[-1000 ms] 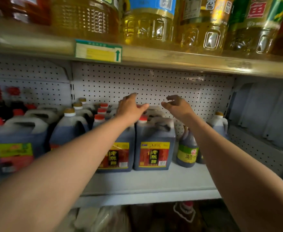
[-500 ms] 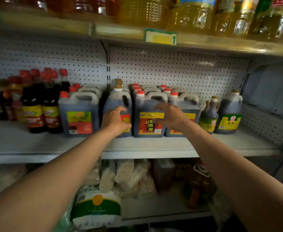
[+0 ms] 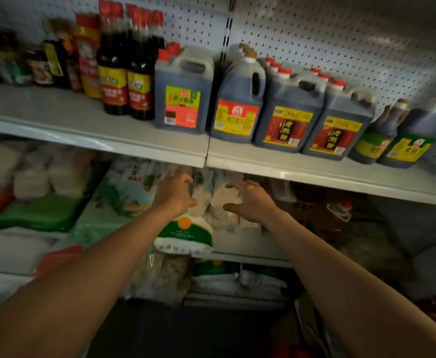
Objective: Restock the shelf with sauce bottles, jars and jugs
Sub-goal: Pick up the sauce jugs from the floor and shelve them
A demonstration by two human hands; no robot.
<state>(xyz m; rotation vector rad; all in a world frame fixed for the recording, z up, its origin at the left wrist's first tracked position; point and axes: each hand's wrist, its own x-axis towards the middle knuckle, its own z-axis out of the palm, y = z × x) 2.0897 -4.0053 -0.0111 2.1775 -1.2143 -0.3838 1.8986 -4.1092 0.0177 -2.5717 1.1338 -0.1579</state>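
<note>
Sauce jugs (image 3: 286,117) ranged on the middle shelf (image 3: 315,174), with both hands held empty below its front edge.

Four dark jugs are seen in a front row, with more behind and tall bottles (image 3: 126,73) to their left, all set well back from the lip. The left hand (image 3: 177,196) and the right hand (image 3: 248,200) are held apart, fingers spread and loosely curved, nothing gripped; whether the pale bags (image 3: 219,202) beneath are touched cannot be told. Risk is judged as follows: if the hands are raised blindly from under the shelf, the edge may be struck or a front jug nudged, so that the close-packed neighbours are toppled. The bags may also be crushed if leaned upon.
</note>
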